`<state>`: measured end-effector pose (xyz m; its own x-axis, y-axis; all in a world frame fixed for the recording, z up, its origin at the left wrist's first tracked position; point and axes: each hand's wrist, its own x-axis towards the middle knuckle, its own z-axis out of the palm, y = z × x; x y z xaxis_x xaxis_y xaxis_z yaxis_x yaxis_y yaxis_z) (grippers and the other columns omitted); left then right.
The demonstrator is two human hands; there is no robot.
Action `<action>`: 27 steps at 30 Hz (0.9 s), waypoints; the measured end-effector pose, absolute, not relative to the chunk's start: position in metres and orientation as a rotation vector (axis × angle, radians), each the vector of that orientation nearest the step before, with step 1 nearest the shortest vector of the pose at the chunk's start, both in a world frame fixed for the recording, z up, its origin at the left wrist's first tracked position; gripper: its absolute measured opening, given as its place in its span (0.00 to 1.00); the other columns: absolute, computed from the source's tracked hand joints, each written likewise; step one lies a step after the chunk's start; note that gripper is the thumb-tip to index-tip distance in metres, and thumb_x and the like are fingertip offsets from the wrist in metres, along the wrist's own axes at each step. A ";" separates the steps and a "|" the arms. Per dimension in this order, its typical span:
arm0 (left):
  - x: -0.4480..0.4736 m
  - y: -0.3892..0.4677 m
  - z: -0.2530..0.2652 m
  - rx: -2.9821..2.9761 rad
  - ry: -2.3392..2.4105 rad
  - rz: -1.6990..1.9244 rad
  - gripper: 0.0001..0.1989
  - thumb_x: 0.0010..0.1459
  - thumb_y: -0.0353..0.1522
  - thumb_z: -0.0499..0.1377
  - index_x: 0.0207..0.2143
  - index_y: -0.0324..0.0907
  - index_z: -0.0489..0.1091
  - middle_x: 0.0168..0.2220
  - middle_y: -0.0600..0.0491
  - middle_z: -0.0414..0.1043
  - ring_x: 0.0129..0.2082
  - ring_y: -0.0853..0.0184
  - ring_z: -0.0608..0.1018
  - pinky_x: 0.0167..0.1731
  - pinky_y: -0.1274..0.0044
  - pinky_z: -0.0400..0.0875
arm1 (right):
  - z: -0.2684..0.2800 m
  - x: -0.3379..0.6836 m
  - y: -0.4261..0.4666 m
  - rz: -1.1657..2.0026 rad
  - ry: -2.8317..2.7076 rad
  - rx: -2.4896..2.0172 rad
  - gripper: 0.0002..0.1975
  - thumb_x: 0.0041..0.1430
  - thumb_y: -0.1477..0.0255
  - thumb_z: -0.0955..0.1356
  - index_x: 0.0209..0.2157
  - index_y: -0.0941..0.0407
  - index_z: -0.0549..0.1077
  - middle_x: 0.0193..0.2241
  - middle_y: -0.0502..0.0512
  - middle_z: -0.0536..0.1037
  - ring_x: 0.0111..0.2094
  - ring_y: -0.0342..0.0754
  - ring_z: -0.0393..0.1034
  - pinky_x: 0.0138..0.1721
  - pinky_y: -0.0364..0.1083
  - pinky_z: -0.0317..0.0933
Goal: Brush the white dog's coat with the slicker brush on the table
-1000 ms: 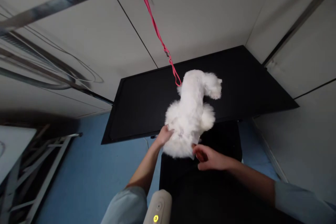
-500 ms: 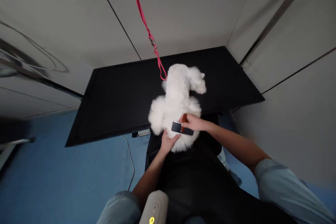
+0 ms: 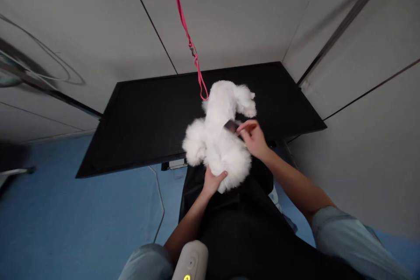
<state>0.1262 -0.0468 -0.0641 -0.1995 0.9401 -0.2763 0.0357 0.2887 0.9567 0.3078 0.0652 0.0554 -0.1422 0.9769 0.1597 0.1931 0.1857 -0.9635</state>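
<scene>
A white fluffy dog (image 3: 220, 107) lies across the near edge of a black table (image 3: 147, 122), its rounded fluffy near end toward my body. My left hand (image 3: 214, 181) grips the fur at this near end, with the thumb on top and the fingers partly hidden. In my right hand (image 3: 255, 139) is a slicker brush (image 3: 232, 126) with a brown handle and a dark rectangular head. The blurred brush head is at the dog's right side, over the middle of the body; whether it touches the fur I cannot tell.
A pink leash (image 3: 183, 17) with a metal clip hangs from above, its loop beside the dog. A pale device with a yellow light (image 3: 192, 260) is close below the camera. A cable (image 3: 160, 197) hangs below the table. Grey walls stand behind and to the right.
My right hand has moved the brush up and away from the near end, toward the dog's middle. The near fur is now uncovered. My left hand keeps its grip.
</scene>
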 end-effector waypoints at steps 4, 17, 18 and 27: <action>0.135 -0.051 -0.056 0.943 1.452 1.127 0.36 0.38 0.43 0.70 0.49 0.40 0.66 0.48 0.42 0.78 0.49 0.52 0.80 0.52 0.62 0.74 | 0.056 0.301 0.064 1.372 -1.714 -1.226 0.07 0.58 0.71 0.68 0.37 0.53 0.66 0.28 0.49 0.76 0.31 0.48 0.72 0.39 0.47 0.67; 0.155 -0.052 -0.044 0.853 1.471 1.294 0.34 0.33 0.38 0.73 0.45 0.39 0.69 0.43 0.44 0.79 0.46 0.51 0.81 0.53 0.58 0.72 | 0.059 0.328 0.037 0.885 -1.340 -1.322 0.08 0.60 0.66 0.66 0.40 0.51 0.64 0.32 0.50 0.75 0.33 0.48 0.74 0.39 0.48 0.68; 0.156 -0.052 -0.045 0.863 1.461 1.289 0.34 0.33 0.38 0.73 0.45 0.39 0.69 0.43 0.44 0.79 0.46 0.51 0.81 0.52 0.59 0.72 | 0.058 0.330 0.035 0.909 -1.397 -1.274 0.08 0.61 0.65 0.66 0.41 0.51 0.64 0.33 0.50 0.75 0.34 0.48 0.74 0.39 0.48 0.68; 0.157 -0.055 -0.063 0.470 1.461 1.371 0.20 0.55 0.44 0.60 0.44 0.39 0.72 0.50 0.42 0.76 0.59 0.51 0.73 0.61 0.62 0.64 | 0.049 0.341 0.029 0.896 -1.351 -1.280 0.09 0.61 0.63 0.66 0.41 0.52 0.66 0.33 0.51 0.75 0.34 0.48 0.73 0.39 0.48 0.67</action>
